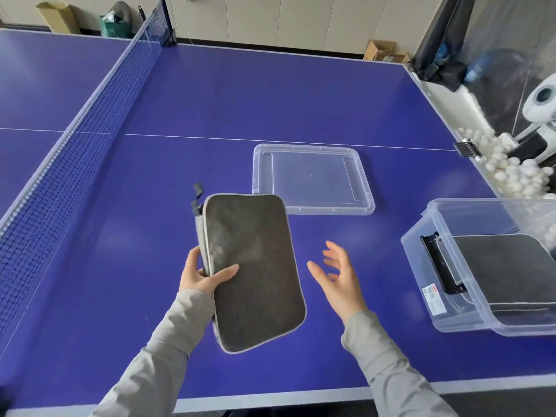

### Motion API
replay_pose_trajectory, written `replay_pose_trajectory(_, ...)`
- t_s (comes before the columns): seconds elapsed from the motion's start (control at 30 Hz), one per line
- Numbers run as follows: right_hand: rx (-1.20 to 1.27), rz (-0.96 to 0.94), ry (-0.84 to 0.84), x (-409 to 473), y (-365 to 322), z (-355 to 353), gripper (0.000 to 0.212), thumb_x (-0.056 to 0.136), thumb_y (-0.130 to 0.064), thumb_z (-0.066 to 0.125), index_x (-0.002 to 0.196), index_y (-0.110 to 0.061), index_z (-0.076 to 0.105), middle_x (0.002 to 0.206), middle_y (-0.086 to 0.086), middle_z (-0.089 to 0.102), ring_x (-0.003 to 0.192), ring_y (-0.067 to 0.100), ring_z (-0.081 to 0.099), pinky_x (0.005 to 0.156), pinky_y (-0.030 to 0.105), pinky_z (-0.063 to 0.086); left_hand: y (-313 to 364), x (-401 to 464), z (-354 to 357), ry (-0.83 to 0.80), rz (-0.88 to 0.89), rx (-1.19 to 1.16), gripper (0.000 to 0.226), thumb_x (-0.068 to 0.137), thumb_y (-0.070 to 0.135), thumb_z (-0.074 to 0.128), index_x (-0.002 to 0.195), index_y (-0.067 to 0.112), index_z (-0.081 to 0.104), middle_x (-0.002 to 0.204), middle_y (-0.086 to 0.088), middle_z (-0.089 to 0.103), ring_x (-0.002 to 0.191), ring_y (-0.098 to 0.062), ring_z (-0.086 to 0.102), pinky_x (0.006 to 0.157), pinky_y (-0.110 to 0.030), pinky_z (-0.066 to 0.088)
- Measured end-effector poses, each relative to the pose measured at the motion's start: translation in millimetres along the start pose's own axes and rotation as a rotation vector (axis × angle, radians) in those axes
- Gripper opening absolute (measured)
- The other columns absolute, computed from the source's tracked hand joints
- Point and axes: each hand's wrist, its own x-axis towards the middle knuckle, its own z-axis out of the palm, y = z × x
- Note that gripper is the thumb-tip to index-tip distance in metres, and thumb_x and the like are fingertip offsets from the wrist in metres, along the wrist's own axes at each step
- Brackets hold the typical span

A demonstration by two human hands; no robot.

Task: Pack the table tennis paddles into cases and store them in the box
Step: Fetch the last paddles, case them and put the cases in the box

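Head view: left hand (201, 273) grips case (255, 272); right hand (338, 276) spread, empty; lid (313, 179) beyond, box (421, 266) right.

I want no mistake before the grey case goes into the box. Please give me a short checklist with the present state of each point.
1. Left hand holds the dark grey rectangular fabric case firmly: ok, thumb over its face.
2. Right hand free to help: ok, open, holding nothing.
3. Clear plastic storage box open: ok, its clear flat lid lies apart on the blue table.
4. Room in the box: cannot tell, one dark case already lies inside.
5. Zip fully closed: cannot tell.
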Motion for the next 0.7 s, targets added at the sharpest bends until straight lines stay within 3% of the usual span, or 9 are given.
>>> replay_pose_trajectory(0.1, 0.221, 0.19, -0.021, -16.7, 10.2, 11.6, 0.056, 0.081, -0.034, 0.071, 0.129, -0.036, 0.042, 0.129, -0.005, 0.051, 0.11, 0.004, 0.055, 0.088, 0.022, 0.044, -10.1, 0.0, 3.1, 0.153, -0.07, -0.225, 0.064, 0.055, 0.018, 0.083, 0.11, 0.028, 0.053, 0.084, -0.006, 0.072, 0.066, -0.023, 0.071, 0.05, -0.031, 0.054)
replay_pose_trajectory(0.17, 0.403, 0.294, -0.058, -26.0, 14.6, 22.7, 0.063, 0.077, -0.04, 0.071, 0.13, -0.037, 0.038, 0.13, -0.003, 0.052, 0.111, 0.003, 0.057, 0.096, 0.031, 0.045, -16.9, 1.4, 8.9, 0.224, -0.126, -0.323, 0.064, 0.063, 0.019, 0.083, 0.117, 0.028, 0.05, 0.092, -0.002, 0.069, 0.066, -0.02, 0.07, 0.048, -0.03, 0.052)
replay_pose_trajectory(0.3, 0.699, 0.392, -0.09, -29.6, 9.5, 44.1, 0.063, 0.081, -0.032, 0.07, 0.134, -0.033, 0.036, 0.121, 0.005, 0.065, 0.112, 0.018, 0.062, 0.093, 0.037, 0.049, -29.5, 3.3, 25.7, 0.285, -0.169, -0.579, 0.051, 0.072, 0.011, 0.076, 0.112, 0.026, 0.048, 0.081, 0.004, 0.072, 0.063, -0.013, 0.071, 0.05, -0.034, 0.054)
replay_pose_trajectory(0.4, 0.731, 0.372, -0.033, -28.0, 0.2, 52.3, 0.059, 0.079, -0.024, 0.075, 0.127, -0.034, 0.042, 0.104, 0.0, 0.073, 0.104, 0.018, 0.067, 0.087, 0.035, 0.053, -36.7, -0.5, 29.7, 0.264, -0.191, -0.616, 0.053, 0.07, 0.013, 0.077, 0.112, 0.027, 0.048, 0.075, 0.009, 0.074, 0.067, -0.015, 0.072, 0.054, -0.036, 0.055)
replay_pose_trajectory(0.53, 0.706, 0.344, 0.021, -28.9, -2.7, 46.9, 0.059, 0.075, -0.022, 0.078, 0.123, -0.034, 0.044, 0.1, 0.001, 0.074, 0.103, 0.02, 0.067, 0.091, 0.04, 0.05, -38.2, -2.6, 31.0, 0.195, -0.212, -0.613, 0.044, 0.072, 0.011, 0.076, 0.104, 0.028, 0.051, 0.077, 0.007, 0.075, 0.07, -0.017, 0.073, 0.055, -0.035, 0.056)
replay_pose_trajectory(0.7, 0.746, 0.317, 0.087, -27.5, -2.4, 31.2, 0.055, 0.073, -0.018, 0.078, 0.119, -0.03, 0.049, 0.099, 0.003, 0.075, 0.099, 0.021, 0.069, 0.087, 0.039, 0.053, -32.7, -8.0, 13.4, -0.042, -0.273, -0.48, 0.025, 0.069, 0.022, 0.072, 0.089, 0.025, 0.058, 0.076, 0.004, 0.073, 0.063, -0.02, 0.071, 0.055, -0.034, 0.057)
